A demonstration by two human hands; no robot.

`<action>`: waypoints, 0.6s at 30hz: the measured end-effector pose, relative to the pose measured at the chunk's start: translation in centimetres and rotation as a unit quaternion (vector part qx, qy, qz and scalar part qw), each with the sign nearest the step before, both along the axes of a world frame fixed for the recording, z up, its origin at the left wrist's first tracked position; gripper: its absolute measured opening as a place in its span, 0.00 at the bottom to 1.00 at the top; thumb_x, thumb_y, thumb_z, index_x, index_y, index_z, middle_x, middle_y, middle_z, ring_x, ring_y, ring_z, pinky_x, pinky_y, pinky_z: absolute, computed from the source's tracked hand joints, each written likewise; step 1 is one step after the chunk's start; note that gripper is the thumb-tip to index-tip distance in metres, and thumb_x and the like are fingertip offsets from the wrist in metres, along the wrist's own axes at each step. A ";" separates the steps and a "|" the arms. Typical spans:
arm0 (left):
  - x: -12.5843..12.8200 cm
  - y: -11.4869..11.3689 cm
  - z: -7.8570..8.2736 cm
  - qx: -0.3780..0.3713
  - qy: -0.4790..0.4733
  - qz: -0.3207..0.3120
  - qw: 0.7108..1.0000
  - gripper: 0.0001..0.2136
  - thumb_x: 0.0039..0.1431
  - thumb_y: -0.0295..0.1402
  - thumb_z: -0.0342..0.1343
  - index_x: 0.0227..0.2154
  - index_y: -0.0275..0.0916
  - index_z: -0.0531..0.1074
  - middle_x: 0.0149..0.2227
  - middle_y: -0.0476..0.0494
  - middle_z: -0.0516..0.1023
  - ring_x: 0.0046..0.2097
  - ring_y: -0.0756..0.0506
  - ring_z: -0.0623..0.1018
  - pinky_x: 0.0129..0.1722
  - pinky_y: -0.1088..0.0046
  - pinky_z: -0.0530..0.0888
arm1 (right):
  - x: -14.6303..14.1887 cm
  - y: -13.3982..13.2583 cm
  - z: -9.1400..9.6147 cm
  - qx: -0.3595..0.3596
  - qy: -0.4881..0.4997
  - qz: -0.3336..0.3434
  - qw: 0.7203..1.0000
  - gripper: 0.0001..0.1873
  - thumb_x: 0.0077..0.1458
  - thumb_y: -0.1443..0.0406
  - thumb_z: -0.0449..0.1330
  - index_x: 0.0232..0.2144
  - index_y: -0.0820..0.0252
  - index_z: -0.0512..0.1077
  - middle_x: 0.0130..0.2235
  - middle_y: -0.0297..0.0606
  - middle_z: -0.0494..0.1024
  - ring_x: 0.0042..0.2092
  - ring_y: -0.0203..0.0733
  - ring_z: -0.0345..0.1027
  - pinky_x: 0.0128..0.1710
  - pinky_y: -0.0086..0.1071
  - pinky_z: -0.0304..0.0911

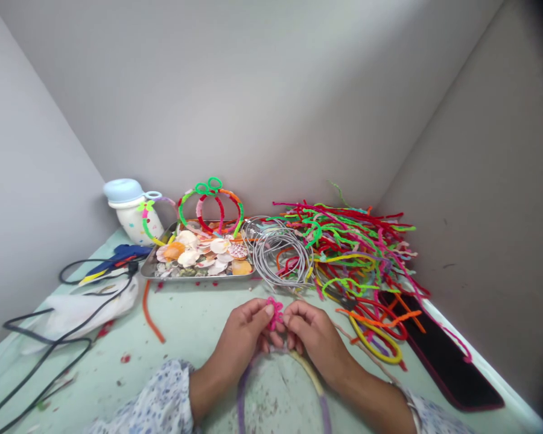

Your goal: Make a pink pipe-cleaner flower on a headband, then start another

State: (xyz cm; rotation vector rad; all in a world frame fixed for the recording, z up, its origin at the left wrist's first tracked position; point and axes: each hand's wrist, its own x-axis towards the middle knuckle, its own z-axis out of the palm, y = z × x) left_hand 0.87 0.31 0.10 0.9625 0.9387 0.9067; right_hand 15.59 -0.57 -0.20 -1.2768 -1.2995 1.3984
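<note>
A small pink pipe-cleaner flower [275, 311] sits between my two hands, above a headband [308, 369] wrapped in purple and pale yellow pipe cleaner. My left hand [248, 328] pinches the flower from the left with thumb and index finger. From the right, the fingertips of my right hand [314, 337] close at the flower's edge. The headband's top passes beneath my fingers, and its two ends point toward me. Whether the flower is joined to the headband is hidden by my fingers.
Behind my hands stand a metal tray [199, 278] of shells, a coil of grey wire [283, 259] and a heap of pipe cleaners [357, 235]. At right lies a black mat [457, 367]. A white bottle [138, 220], a blue-handled tool [117, 258] and a black cable [58, 343] occupy the left.
</note>
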 end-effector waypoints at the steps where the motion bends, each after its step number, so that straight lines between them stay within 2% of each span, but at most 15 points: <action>1: 0.0 0.0 0.0 0.000 0.001 0.000 1.000 0.12 0.56 0.40 0.56 0.28 0.34 0.68 0.22 0.46 0.76 0.20 0.53 0.73 0.17 0.82 0.62 | 0.1 0.0 -0.1 -0.001 0.000 0.002 1.000 0.08 0.51 0.65 0.53 0.23 0.61 0.67 0.17 0.29 0.67 0.20 0.31 0.58 0.21 0.25 0.53; 7: -0.1 0.1 -0.3 0.002 0.018 0.006 1.000 0.10 0.52 0.37 0.60 0.28 0.34 0.69 0.24 0.47 0.76 0.21 0.53 0.74 0.18 0.82 0.63 | 0.2 -0.1 0.0 0.001 0.021 -0.003 1.000 0.07 0.53 0.63 0.54 0.27 0.61 0.66 0.20 0.29 0.68 0.20 0.30 0.56 0.19 0.25 0.52; 12: -0.1 0.1 -0.1 0.016 0.047 -0.019 0.999 0.11 0.53 0.37 0.58 0.27 0.33 0.69 0.24 0.46 0.76 0.22 0.52 0.74 0.19 0.82 0.63 | 0.0 0.0 0.5 0.013 0.033 -0.006 0.999 0.09 0.54 0.60 0.56 0.29 0.62 0.66 0.22 0.30 0.69 0.22 0.31 0.57 0.19 0.24 0.52; 18: -0.3 0.0 -0.2 0.026 0.056 -0.050 0.997 0.10 0.55 0.37 0.57 0.26 0.34 0.69 0.25 0.44 0.77 0.21 0.53 0.74 0.19 0.81 0.63 | 0.0 0.0 0.6 0.005 0.028 -0.003 1.000 0.08 0.54 0.64 0.56 0.26 0.62 0.67 0.20 0.31 0.70 0.21 0.30 0.58 0.21 0.24 0.52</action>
